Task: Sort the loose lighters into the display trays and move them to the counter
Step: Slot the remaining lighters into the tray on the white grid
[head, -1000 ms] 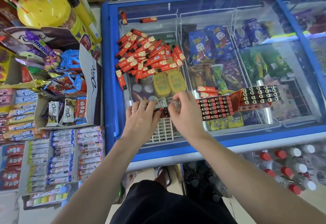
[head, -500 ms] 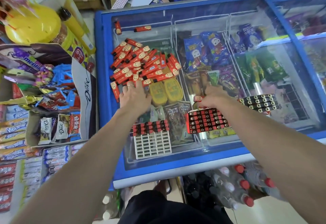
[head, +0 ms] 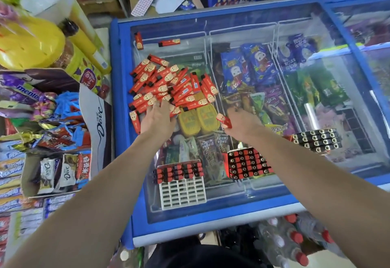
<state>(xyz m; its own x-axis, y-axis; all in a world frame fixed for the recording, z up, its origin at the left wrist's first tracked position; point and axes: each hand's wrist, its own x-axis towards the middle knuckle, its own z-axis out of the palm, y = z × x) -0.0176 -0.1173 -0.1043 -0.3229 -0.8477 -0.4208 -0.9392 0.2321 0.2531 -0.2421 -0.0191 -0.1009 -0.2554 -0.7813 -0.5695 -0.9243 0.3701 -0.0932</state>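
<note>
A heap of loose red lighters lies on the glass lid of a blue chest freezer. My left hand reaches into the heap's near edge, its fingertips among the lighters. My right hand grips a red lighter to the right of the heap. A white display tray, with only its far rows filled, sits near the front edge. A full tray stands to its right, and another full tray further right. Two stray lighters lie near the lid's far left corner.
Boxes of chocolate and sweets crowd the shelf on the left. A yellow tub stands at the upper left. Water bottles with red caps sit on the floor at the lower right. Ice-cream packs show through the glass.
Both hands left the white tray and reached forward, the left to the heap, the right to loose lighters beside it. My right hand now holds one.
</note>
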